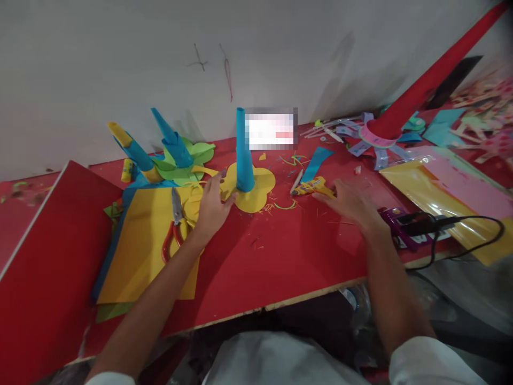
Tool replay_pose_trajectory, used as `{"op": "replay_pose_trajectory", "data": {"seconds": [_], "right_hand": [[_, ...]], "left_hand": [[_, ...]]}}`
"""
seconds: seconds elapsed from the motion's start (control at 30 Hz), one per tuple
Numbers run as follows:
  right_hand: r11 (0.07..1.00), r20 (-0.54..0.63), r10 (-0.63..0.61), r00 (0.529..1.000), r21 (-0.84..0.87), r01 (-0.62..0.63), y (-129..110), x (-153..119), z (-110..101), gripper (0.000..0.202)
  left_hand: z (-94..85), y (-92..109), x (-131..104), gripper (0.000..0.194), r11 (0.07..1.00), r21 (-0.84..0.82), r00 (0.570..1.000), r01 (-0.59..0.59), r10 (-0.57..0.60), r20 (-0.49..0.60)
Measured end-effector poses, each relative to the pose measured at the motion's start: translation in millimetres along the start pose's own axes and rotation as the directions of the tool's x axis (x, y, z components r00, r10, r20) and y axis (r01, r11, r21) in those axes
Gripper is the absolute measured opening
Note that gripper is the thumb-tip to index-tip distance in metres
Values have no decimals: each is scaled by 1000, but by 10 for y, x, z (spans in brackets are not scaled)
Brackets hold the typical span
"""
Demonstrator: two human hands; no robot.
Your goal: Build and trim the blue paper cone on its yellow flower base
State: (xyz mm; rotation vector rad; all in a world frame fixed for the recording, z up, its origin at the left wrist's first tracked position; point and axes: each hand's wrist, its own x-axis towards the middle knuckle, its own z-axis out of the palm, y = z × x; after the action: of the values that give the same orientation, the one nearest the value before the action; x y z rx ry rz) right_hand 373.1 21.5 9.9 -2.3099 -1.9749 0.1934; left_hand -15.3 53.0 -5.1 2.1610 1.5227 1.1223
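In the middle of the red table, a rolled blue paper cone (pixel 244 160) stands upright on a yellow paper flower (pixel 260 193). My left hand (pixel 211 209) is at the flower's left edge, thumb and fingers apart, touching or nearly touching a petal. To the right, my right hand (pixel 355 204) has its fingers closed about the handle end of a yellow glue gun (pixel 310 186), which lies low over the table. A blue paper strip (pixel 317 163) lies just behind the gun. A pale stick (pixel 296 182) is beside its front end.
Scissors with red handles (pixel 172 238) rest on yellow sheets (pixel 140 246) at left. Behind them stand blue cones on green paper flowers (pixel 196 155). A red cone (pixel 425 85) leans at right. A purple power strip (pixel 401 230) with a black cable sits near the front edge.
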Motion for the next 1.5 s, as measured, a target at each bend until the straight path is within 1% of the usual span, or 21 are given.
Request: {"op": "replay_pose_trajectory", "data": {"seconds": [0.07,0.13,0.17,0.23,0.3,0.43,0.57,0.63,0.7,0.73,0.8,0.83,0.9,1.03,1.13,1.2,1.23,1.3,1.37,1.43,1.5], "right_hand": [[998,18,-59,998,-14,59,-6,-6,48,57],[995,1,-93,996,-21,93,-18,-2,91,51],[995,-16,-99,995,-14,99,-16,1,112,46],[995,-72,-91,993,32,94,8,9,151,38],[992,-140,-50,989,105,65,59,19,186,35],[970,-262,47,964,241,19,160,60,209,40],[931,-352,111,929,365,27,132,111,146,48],[923,-375,124,919,385,33,60,127,108,54],[936,-395,85,915,347,63,-39,135,86,58],[941,-399,46,916,325,94,-97,138,82,60],[941,-401,-8,916,308,143,-237,141,83,64],[939,-406,-26,914,304,162,-320,142,87,65],[924,-422,-91,902,302,234,-508,142,92,62],[861,-500,-179,847,337,381,-899,134,98,31],[846,-431,-241,870,346,406,-1084,135,138,14],[804,-363,-280,889,417,424,-1126,143,197,12],[757,-329,-308,893,484,439,-1127,149,235,14],[612,-243,-388,889,653,446,-1098,158,316,24],[491,-124,-462,878,788,370,-1049,162,383,34],[430,-50,-491,870,854,292,-998,165,419,41],[406,-36,-504,863,872,274,-955,177,426,43]], "left_hand": [[171,62,167,71,996,-91,1000,-4,6,20],[302,111,355,75,991,-135,999,-8,13,34],[345,127,444,74,992,-126,999,23,-16,52],[385,136,593,69,992,-105,994,73,-63,91],[383,114,686,62,989,-125,993,78,-67,94],[375,22,730,61,964,-260,994,64,-39,97],[407,-49,708,71,940,-324,981,109,-50,186],[373,-74,684,79,948,-292,971,125,-56,234],[273,-96,622,80,970,-217,971,113,-62,229],[200,-105,569,76,982,-161,979,101,-69,194],[38,-111,420,52,998,-12,991,67,-65,119],[-38,-105,330,39,998,55,992,42,-48,114],[-153,-78,142,26,990,139,991,-20,1,134],[-204,-1,-123,27,960,245,977,-133,85,197],[-182,16,-180,29,938,299,968,-177,111,225],[-177,-1,-186,29,939,297,970,-173,110,216],[-177,-14,-188,29,942,291,971,-166,105,213],[-178,-41,-195,29,949,275,973,-153,96,210],[-176,-63,-202,29,955,260,973,-145,90,211],[-174,-73,-206,29,959,248,974,-140,89,208],[-177,-72,-206,29,958,247,974,-144,93,206]]}}
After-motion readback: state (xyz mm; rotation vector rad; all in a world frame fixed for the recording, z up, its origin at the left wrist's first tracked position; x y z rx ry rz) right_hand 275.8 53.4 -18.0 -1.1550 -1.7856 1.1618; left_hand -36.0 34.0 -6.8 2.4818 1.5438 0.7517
